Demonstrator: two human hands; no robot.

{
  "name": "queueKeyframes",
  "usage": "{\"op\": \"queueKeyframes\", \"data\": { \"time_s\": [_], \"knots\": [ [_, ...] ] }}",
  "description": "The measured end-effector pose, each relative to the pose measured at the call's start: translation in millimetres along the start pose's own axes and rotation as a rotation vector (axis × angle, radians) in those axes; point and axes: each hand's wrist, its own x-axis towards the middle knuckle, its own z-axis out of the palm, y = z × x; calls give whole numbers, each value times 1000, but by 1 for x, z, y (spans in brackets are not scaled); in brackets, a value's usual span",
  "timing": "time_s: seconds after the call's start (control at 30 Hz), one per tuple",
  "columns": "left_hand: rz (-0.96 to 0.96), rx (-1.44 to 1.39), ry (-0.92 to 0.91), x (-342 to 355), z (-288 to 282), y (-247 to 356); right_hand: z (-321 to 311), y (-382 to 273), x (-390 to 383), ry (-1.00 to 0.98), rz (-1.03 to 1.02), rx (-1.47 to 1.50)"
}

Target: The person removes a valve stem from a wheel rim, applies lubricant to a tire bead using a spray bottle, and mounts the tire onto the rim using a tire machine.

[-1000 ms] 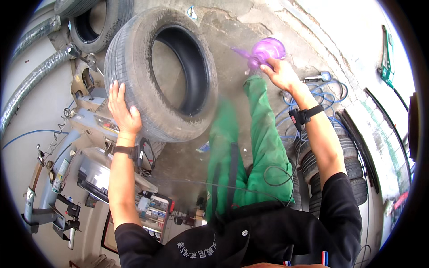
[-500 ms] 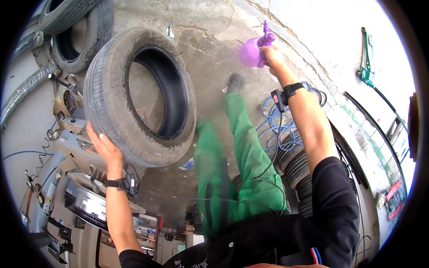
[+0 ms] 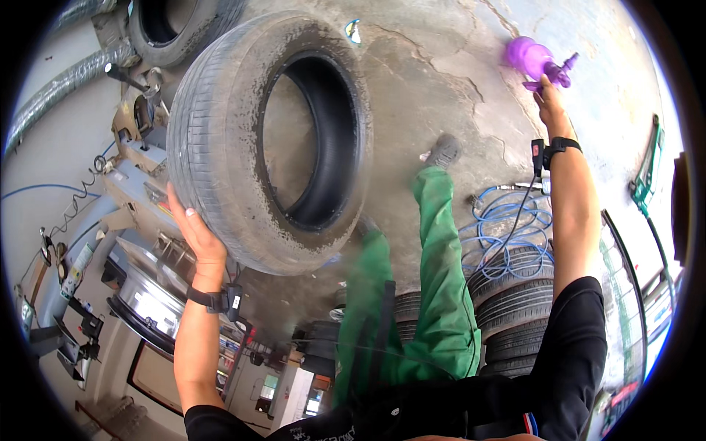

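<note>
A large worn tyre (image 3: pixel 235 147) stands tilted on edge on my left, its tread dusty and its sidewall scuffed. My left hand (image 3: pixel 197 231) lies flat against the near part of the tread, fingers stretched out and thumb raised. Far out to the right, my right hand (image 3: pixel 551 106) is closed round the trigger head of a purple spray bottle (image 3: pixel 528 57). The bottle is in the air, with its round body to the left and its nozzle to the right. Its liquid level cannot be made out.
Another tyre (image 3: pixel 173 33) leans at the far left, beside grey workshop machinery (image 3: pixel 143 158). A blue coiled hose (image 3: pixel 500 228) lies on the right, by a row of tyres (image 3: pixel 511 305). A green floor jack (image 3: pixel 647 169) stands farther right. The concrete floor (image 3: pixel 412 81) is cracked.
My right hand has carried the spray bottle farther right, away from the tyre. The whole view has shifted, moving the scene rightward in the picture. My left hand stays against the tread.
</note>
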Motion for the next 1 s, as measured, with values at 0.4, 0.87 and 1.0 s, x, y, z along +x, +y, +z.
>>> {"op": "queueKeyframes", "data": {
  "time_s": [0.4, 0.87, 1.0],
  "knots": [
    [63, 11, 106, 1, 5, -4, 31, -19, -82, -113, -55, -247],
    [-69, 72, 229, -54, 35, 94, 297, -85, -534, -653, -1571, -805],
    [-107, -18, 252, -92, 52, 108, 270, -37, -517, -523, -1614, -823]
  ]
}}
